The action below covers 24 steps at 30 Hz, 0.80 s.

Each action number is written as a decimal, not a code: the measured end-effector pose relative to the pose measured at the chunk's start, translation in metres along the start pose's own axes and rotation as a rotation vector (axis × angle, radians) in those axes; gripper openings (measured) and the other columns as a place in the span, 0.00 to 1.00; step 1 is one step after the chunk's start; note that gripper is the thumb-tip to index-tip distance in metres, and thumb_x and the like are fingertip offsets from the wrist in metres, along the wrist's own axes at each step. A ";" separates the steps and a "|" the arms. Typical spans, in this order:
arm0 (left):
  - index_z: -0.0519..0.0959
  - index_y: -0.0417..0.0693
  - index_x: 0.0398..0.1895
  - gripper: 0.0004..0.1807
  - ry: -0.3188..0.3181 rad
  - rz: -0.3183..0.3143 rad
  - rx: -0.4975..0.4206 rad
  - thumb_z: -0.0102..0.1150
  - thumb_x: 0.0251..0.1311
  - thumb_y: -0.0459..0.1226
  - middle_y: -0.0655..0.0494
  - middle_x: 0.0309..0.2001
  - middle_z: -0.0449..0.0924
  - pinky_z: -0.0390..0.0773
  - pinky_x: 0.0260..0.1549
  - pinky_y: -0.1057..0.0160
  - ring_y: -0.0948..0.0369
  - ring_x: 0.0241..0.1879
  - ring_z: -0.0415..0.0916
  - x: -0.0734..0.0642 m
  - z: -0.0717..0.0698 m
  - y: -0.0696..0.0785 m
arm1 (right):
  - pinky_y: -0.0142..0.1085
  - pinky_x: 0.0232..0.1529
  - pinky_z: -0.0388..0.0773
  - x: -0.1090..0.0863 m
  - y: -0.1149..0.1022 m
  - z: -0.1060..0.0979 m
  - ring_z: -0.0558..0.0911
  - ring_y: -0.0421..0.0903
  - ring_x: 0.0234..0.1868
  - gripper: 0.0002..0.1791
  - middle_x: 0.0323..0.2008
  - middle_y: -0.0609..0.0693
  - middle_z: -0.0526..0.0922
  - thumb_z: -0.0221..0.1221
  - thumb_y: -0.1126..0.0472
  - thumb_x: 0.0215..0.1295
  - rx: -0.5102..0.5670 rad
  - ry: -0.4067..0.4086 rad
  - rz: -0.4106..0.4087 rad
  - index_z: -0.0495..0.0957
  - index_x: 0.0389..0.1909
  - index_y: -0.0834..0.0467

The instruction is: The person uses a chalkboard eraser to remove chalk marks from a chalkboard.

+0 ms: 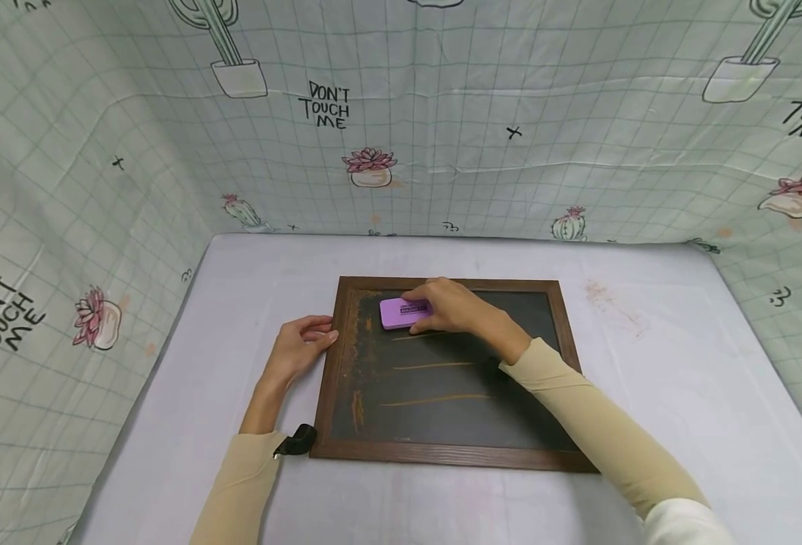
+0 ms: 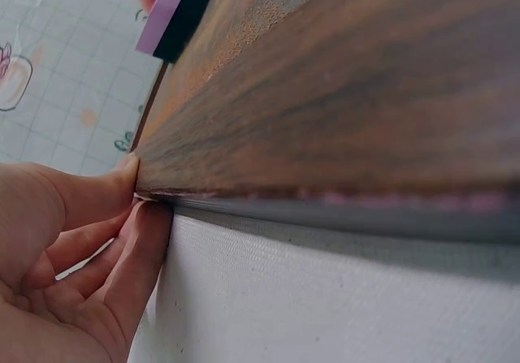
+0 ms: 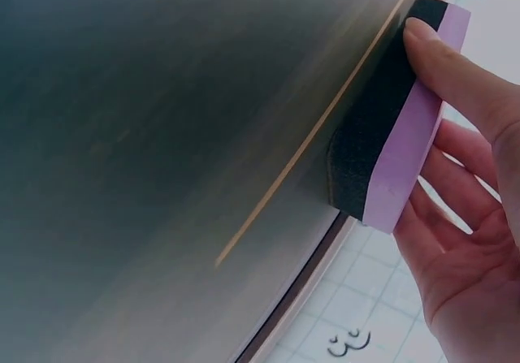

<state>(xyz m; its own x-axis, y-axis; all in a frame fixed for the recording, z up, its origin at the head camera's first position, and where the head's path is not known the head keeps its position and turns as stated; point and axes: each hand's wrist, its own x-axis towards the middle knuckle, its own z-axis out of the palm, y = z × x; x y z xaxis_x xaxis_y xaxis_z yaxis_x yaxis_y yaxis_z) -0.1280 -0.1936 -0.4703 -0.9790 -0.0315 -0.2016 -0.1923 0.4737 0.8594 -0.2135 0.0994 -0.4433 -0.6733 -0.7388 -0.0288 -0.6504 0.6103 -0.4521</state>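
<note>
A chalkboard [image 1: 435,416] with a brown wooden frame lies on the table. Orange-yellow chalk lines and smudges mark its dark surface. My right hand [image 1: 451,306] grips a purple chalkboard eraser [image 1: 395,313] near the board's upper left. In the right wrist view, thumb and fingers hold the eraser [image 3: 398,127] by its long sides, its black felt facing the board beside a chalk line [image 3: 317,127]. My left hand [image 1: 298,350] pinches the frame's left edge, the thumb on top and fingers against the side, as the left wrist view shows along the wooden frame [image 2: 325,111].
The white-covered table [image 1: 469,499] extends around the board, with a faint brownish smear [image 1: 612,303] to its right. Patterned cloth [image 1: 441,151] hangs behind and at both sides. A black strap piece [image 1: 297,440] on the left sleeve sits by the board's lower left corner.
</note>
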 end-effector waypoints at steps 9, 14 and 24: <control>0.77 0.33 0.64 0.22 -0.001 -0.002 -0.009 0.64 0.70 0.34 0.37 0.56 0.82 0.75 0.55 0.50 0.45 0.52 0.81 0.000 0.000 0.000 | 0.47 0.49 0.78 -0.013 0.013 -0.006 0.81 0.50 0.47 0.33 0.53 0.59 0.85 0.75 0.53 0.60 0.028 0.014 0.014 0.80 0.62 0.65; 0.77 0.33 0.64 0.23 0.000 -0.004 -0.006 0.64 0.70 0.34 0.37 0.56 0.82 0.75 0.57 0.48 0.45 0.53 0.81 -0.001 -0.001 0.000 | 0.47 0.48 0.78 -0.019 0.018 -0.008 0.81 0.50 0.45 0.34 0.51 0.58 0.86 0.76 0.52 0.59 0.018 0.024 0.033 0.80 0.62 0.65; 0.77 0.33 0.64 0.22 -0.007 -0.002 -0.017 0.64 0.70 0.34 0.36 0.56 0.81 0.74 0.57 0.48 0.44 0.53 0.80 0.000 -0.001 -0.002 | 0.48 0.48 0.78 -0.032 0.031 -0.011 0.81 0.50 0.44 0.34 0.52 0.60 0.86 0.76 0.54 0.58 0.035 0.047 0.057 0.80 0.62 0.67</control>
<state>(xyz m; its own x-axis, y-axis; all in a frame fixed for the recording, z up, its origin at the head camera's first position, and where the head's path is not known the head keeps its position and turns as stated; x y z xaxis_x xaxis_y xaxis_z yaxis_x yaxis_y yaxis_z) -0.1278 -0.1951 -0.4712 -0.9780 -0.0263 -0.2069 -0.1957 0.4584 0.8669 -0.2160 0.1444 -0.4469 -0.7253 -0.6883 -0.0139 -0.5982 0.6401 -0.4821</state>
